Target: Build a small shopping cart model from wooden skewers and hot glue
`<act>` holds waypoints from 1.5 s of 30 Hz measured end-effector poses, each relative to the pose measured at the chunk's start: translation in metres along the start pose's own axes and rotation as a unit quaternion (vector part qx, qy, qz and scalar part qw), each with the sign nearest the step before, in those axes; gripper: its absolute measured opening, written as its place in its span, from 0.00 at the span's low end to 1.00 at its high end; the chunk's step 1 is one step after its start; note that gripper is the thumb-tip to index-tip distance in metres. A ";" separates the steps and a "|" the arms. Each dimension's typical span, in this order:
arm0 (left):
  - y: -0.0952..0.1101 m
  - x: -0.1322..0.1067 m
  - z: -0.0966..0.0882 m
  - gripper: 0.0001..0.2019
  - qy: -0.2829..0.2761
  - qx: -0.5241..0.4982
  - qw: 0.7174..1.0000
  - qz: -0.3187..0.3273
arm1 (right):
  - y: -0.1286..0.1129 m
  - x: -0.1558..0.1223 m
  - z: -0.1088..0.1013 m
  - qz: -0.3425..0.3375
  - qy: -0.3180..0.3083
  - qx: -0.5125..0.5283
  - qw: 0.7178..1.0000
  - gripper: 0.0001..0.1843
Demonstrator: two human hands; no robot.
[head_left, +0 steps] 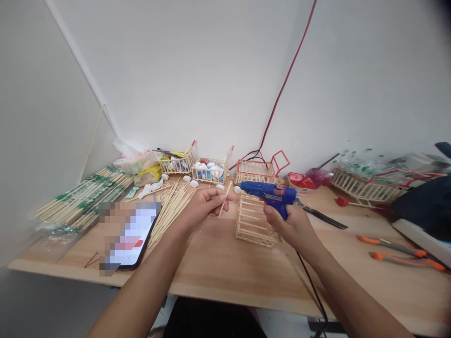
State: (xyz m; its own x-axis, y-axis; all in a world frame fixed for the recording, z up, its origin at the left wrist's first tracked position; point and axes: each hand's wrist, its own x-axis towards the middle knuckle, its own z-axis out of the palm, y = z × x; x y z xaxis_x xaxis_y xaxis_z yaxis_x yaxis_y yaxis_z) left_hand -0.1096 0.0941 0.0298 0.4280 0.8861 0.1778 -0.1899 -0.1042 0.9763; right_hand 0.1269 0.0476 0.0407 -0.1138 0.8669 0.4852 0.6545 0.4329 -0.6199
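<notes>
Between the thumb and fingers of my left hand is a short wooden stick, tilted and held above the table. My right hand grips a blue glue gun by its handle, nozzle pointing left toward the stick but apart from it. Beneath and behind the glue gun stands a small slatted basket made of wooden sticks, partly hidden by the gun and my right hand. A pile of loose wooden sticks lies just left of my left hand.
A phone and packs of chopsticks lie at left. Stick carts with bottle caps line the wall. Orange-handled pliers and a black blade-like tool lie at right. The gun's cord hangs over the table's front edge.
</notes>
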 end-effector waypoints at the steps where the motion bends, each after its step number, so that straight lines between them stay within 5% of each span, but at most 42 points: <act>1: 0.000 0.000 0.000 0.17 -0.001 -0.008 1.000 -0.002 | 0.000 0.000 0.000 0.001 -0.002 0.000 1.000 0.19; 17: -0.007 0.010 -0.009 0.14 0.132 -0.194 0.971 0.037 | -0.001 -0.003 0.000 -0.047 -0.048 0.011 0.998 0.17; 31: -0.005 0.010 -0.009 0.14 0.114 -0.248 0.962 0.004 | -0.006 -0.005 -0.002 -0.088 -0.104 -0.012 0.991 0.17; 45: -0.003 0.009 -0.009 0.16 0.129 -0.254 0.959 0.003 | -0.006 -0.005 0.000 -0.110 -0.087 -0.030 0.990 0.17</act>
State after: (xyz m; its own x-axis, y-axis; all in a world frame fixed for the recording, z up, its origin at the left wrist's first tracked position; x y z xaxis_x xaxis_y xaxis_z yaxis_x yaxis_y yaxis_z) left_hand -0.1128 0.1061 0.0271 0.2059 0.9750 0.0831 -0.6253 0.0658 0.7776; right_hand 0.1241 0.0407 0.0421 -0.3822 0.7855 0.4867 0.6422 0.6045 -0.4714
